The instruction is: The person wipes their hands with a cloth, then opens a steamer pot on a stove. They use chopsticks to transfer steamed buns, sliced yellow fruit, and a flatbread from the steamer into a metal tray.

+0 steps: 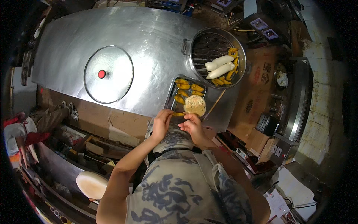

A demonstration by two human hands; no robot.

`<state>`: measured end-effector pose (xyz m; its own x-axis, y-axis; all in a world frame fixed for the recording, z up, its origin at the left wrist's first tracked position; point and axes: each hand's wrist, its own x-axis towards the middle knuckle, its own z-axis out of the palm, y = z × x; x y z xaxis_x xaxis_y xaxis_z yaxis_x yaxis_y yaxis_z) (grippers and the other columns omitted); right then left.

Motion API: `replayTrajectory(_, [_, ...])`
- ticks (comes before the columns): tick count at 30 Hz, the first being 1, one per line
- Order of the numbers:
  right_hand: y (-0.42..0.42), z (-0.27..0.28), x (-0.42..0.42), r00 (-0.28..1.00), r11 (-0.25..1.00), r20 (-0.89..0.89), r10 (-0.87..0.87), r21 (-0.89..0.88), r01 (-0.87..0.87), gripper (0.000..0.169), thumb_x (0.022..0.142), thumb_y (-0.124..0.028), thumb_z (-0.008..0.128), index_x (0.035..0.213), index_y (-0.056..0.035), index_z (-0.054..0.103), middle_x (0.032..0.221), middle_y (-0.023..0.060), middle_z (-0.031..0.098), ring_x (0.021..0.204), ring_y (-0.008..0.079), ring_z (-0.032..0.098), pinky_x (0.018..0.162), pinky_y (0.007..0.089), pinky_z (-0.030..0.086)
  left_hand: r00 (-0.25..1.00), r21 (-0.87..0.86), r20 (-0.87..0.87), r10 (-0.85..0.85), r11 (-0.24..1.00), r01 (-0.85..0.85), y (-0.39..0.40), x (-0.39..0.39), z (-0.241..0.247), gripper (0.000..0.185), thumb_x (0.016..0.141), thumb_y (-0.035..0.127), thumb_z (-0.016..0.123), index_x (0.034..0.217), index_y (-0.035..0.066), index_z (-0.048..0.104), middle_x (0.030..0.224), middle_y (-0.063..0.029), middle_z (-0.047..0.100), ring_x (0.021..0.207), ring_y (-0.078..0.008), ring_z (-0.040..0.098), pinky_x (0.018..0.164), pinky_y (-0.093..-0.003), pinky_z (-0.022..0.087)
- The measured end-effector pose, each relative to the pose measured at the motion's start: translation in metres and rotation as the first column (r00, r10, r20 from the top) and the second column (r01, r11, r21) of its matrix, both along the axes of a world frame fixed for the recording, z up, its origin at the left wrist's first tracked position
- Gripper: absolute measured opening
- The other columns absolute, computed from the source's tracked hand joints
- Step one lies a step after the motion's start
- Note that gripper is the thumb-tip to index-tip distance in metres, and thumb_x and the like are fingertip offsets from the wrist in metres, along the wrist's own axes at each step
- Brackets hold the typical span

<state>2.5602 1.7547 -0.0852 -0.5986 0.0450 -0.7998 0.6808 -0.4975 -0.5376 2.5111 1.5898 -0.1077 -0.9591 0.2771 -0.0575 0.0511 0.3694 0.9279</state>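
Observation:
My left hand [162,124] pinches the left end of a thin yellow slice [178,114], which may be squash or pumpkin. At its other end are the thumb and forefinger of my right hand [194,127], the remaining fingers curled loosely. Just beyond the slice is a metal tray [169,100] with several similar yellow pieces [183,93]. A round, pale flatbread-like disc [195,105] with specks lies at the tray's near right. Behind the tray, a large round metal pot [193,65] has a slatted rack inside. Two long white pieces [221,70] and several yellow slices [233,52] rest on that rack.
A glass lid [112,86] with a red knob [101,74] lies on the metal table [156,36]. One wooden stick [216,102] leans right of the tray. Another person [21,134] is at far left. A round pale stool seat [91,183] stands behind my left arm.

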Motion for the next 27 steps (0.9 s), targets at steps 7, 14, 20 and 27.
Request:
replayTrajectory(7, [-0.020, -0.032, -0.006, 0.994, 0.997, -0.111, -0.007, 0.070, 0.015, 0.020, 0.086, -0.004, 0.045, 0.106, -0.0010, 0.044, 0.097, 0.0109, 0.051, 0.083, 0.0215, 0.062, 0.072, 0.0326, 0.051, 0.991, -0.019, -0.136, -0.010, 1.000, 0.008, 0.001, -0.011, -0.033, 0.030, 0.071, -0.014, 0.052, 0.096, 0.000, 0.058, 0.096, -0.0169, 0.058, 0.084, -0.0370, 0.058, 0.070, -0.0377, 0.048])
replayTrajectory(14, [-0.015, -0.031, -0.007, 0.985, 0.982, -0.165, -0.041, 0.176, 0.071, 0.022, 0.087, -0.007, 0.049, 0.109, -0.0015, 0.045, 0.109, 0.0116, 0.051, 0.090, 0.0216, 0.061, 0.078, 0.0337, 0.049, 0.978, -0.062, -0.171, -0.119, 0.992, 0.110, 0.006, -0.027, -0.056, 0.031, 0.069, -0.012, 0.051, 0.096, 0.000, 0.057, 0.096, -0.0170, 0.057, 0.085, -0.0373, 0.058, 0.071, -0.0389, 0.048])
replayTrajectory(20, [0.023, -0.045, 0.025, 0.939, 0.858, -0.342, 0.028, 0.490, 0.153, 0.027, 0.084, -0.003, 0.055, 0.110, -0.0038, 0.048, 0.112, 0.0111, 0.051, 0.093, 0.0195, 0.058, 0.075, 0.0305, 0.048, 0.968, -0.151, -0.238, -0.081, 0.987, 0.046, 0.000, -0.018, -0.032, 0.027, 0.074, -0.009, 0.052, 0.099, 0.001, 0.058, 0.098, -0.0153, 0.057, 0.091, -0.0364, 0.054, 0.076, -0.0413, 0.045])
replayTrajectory(27, [0.109, -0.049, 0.034, 0.913, 0.618, -0.396, -0.094, 0.696, 0.365, 0.031, 0.083, -0.009, 0.064, 0.110, -0.0009, 0.051, 0.105, 0.0084, 0.056, 0.096, 0.0160, 0.054, 0.082, 0.0273, 0.044, 0.945, -0.348, -0.326, 0.033, 0.925, -0.152, -0.026, -0.007, -0.023, 0.007, 0.072, 0.004, 0.067, 0.078, 0.006, 0.064, 0.085, -0.0102, 0.058, 0.084, -0.0295, 0.052, 0.075, -0.0382, 0.043])
